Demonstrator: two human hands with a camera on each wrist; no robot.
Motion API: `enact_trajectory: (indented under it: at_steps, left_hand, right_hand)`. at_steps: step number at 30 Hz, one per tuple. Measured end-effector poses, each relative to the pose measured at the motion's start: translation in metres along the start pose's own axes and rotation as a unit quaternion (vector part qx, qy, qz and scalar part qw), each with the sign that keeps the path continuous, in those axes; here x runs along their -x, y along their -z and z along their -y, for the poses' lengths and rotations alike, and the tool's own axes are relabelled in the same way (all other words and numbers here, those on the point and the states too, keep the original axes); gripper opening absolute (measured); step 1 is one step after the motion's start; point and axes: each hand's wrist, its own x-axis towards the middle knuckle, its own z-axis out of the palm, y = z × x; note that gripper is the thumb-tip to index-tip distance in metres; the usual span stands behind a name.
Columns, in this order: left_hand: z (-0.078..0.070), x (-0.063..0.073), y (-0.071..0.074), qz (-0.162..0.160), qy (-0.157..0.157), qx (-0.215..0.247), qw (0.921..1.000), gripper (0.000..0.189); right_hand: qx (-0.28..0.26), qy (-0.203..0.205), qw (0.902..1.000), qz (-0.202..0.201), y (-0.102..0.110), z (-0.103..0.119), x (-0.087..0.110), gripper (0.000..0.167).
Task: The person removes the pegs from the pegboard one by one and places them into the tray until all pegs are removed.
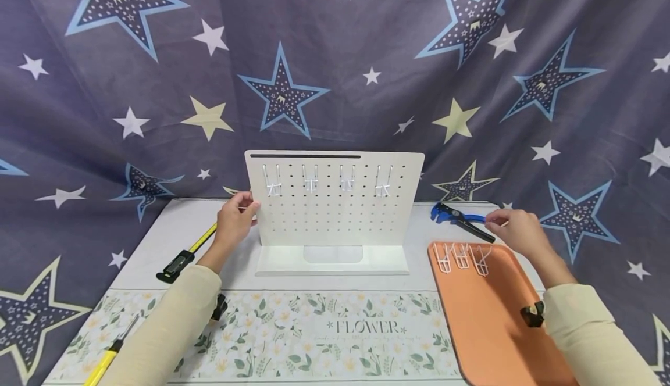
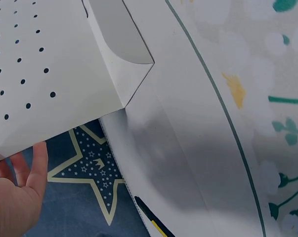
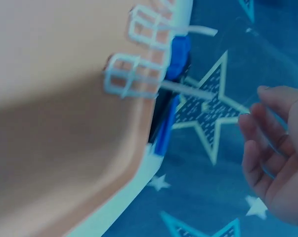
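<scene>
A white pegboard (image 1: pixel 335 217) stands upright on its base at the middle of the table. Several white wire hooks (image 1: pixel 311 182) hang in a row across its upper holes. My left hand (image 1: pixel 235 217) grips the board's left edge; in the left wrist view, fingers (image 2: pixel 39 165) reach round that edge. Over the far end of an orange tray (image 1: pixel 487 310), my right hand (image 1: pixel 518 233) hovers with loosely bent fingers and nothing visible in them. Three white wire hooks (image 1: pixel 462 256) lie at the tray's far left. Beside that hand is a blue and black wire stripper (image 1: pixel 460 220).
On the left lies a black caliper-like tool (image 1: pixel 178 265) beside a yellow strip (image 1: pixel 203 238). A yellow-handled screwdriver (image 1: pixel 107 358) rests at the front left. A flower-printed mat (image 1: pixel 314 339) covers the table's front, and a star-patterned curtain (image 1: pixel 335 95) hangs behind.
</scene>
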Motion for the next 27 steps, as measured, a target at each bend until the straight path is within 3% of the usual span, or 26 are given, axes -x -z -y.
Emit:
enact_trajectory:
  at_steps: [6, 16, 27]
  left_hand:
    - [-0.001, 0.000, 0.000, 0.001, 0.002, 0.002, 1.0000, 0.024]
    - [0.000, -0.001, -0.002, 0.000, 0.004, 0.002, 1.0000, 0.023]
    - [0.000, 0.000, -0.001, -0.004, -0.001, 0.009, 1.0000, 0.022]
  right_hand:
    - [-0.008, 0.041, 0.9976, -0.054, 0.000, 0.034, -0.009, 0.013]
    - [-0.028, 0.085, 0.9930, -0.078, -0.012, 0.082, -0.025, 0.014]
    - [-0.069, 0.143, 0.9791, -0.128, -0.031, 0.132, -0.044, 0.015]
